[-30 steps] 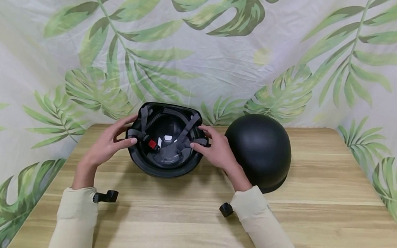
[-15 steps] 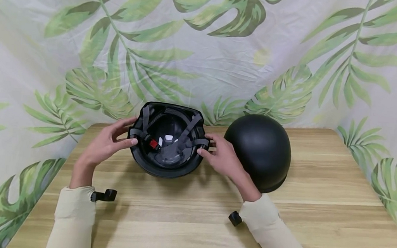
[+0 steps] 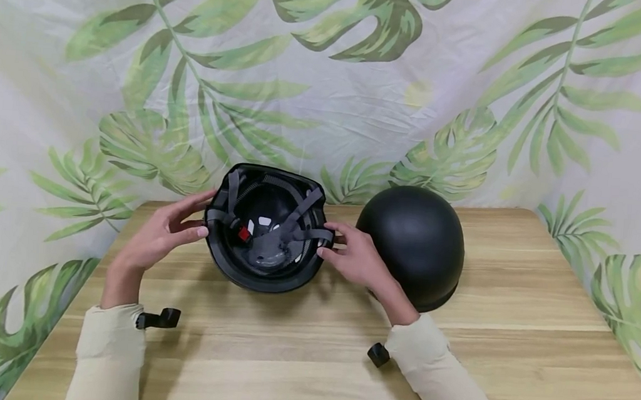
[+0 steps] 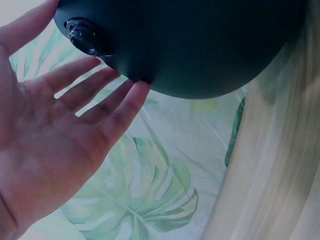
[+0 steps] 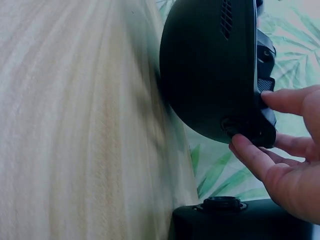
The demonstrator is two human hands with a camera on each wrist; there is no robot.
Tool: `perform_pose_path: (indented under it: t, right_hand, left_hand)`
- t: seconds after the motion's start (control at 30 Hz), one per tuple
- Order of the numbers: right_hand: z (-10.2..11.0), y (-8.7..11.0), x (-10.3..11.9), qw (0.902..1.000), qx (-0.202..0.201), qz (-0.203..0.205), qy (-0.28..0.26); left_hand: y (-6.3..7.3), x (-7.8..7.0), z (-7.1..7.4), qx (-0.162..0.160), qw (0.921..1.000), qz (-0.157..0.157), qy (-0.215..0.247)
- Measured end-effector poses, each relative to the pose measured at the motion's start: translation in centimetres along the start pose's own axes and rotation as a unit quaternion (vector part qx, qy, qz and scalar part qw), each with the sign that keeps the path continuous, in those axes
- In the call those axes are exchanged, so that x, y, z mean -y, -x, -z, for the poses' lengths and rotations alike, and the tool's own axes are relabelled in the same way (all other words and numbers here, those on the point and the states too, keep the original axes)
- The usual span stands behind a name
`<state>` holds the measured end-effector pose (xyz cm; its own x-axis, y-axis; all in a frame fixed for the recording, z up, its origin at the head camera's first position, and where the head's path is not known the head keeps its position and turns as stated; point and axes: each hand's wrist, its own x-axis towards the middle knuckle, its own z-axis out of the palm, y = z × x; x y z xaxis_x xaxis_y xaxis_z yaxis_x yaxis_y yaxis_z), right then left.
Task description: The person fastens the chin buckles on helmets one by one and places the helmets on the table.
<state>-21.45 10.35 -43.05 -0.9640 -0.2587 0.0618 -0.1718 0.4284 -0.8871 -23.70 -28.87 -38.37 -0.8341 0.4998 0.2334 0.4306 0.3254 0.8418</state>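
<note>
A black helmet (image 3: 269,281) lies bowl-up on the wooden table, its inside facing me, with grey straps (image 3: 302,206) and a red buckle (image 3: 245,234). My left hand (image 3: 155,232) is at its left side, fingers straight against the outer shell and thumb tip at the rim. The left wrist view shows those fingertips (image 4: 142,90) by a round black fitting (image 4: 85,37) on the shell. On the opposite side, my right hand (image 3: 358,256) pinches the rim, thumb on the edge and fingers behind it. The right wrist view shows a fingertip at the side fitting (image 5: 231,125).
A second black helmet (image 3: 410,245) stands dome-up just right of the first, close behind my right wrist. Bare wooden table (image 3: 274,359) extends in front. A leaf-print cloth (image 3: 350,114) hangs behind the table's far edge.
The right hand has shifted outward and lower along the rim. The left thumb has slid from the rim's inner side to its outer edge. The helmet has turned slightly.
</note>
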Motion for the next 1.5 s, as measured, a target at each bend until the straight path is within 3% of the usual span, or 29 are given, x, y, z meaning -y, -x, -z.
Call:
perform_pose_path:
  t: [0.43, 0.57, 0.97, 1.17, 1.33, 1.5]
  right_hand:
    - [-1.5, 0.0, 0.2, 0.9994, 0.016, -0.012, 0.027]
    - [-1.7, -0.2, 0.4, 0.9991, 0.022, -0.011, 0.036]
    - [-1.9, 0.0, 0.2, 0.9976, -0.029, -0.010, 0.061]
    - [-2.2, -0.3, -0.2, 0.9974, -0.024, -0.016, 0.065]
    - [-2.1, -0.4, -0.4, 0.9977, -0.005, -0.018, 0.065]
    - [-2.0, -0.4, -0.7, 0.9976, 0.002, -0.026, 0.065]
  left_hand:
    - [-0.3, -1.5, -0.7, -0.056, 0.9957, -0.053, -0.052]
    - [-0.3, -1.7, -0.5, -0.064, 0.9948, -0.056, -0.056]
    - [-1.1, -1.5, -1.3, -0.077, 0.9954, -0.055, -0.011]
    - [-1.3, -2.7, -1.9, -0.100, 0.9925, -0.051, -0.048]
    - [-1.2, -3.2, -2.1, -0.084, 0.9915, -0.064, -0.075]
    - [-1.0, -3.0, -2.1, -0.065, 0.9928, -0.072, -0.071]
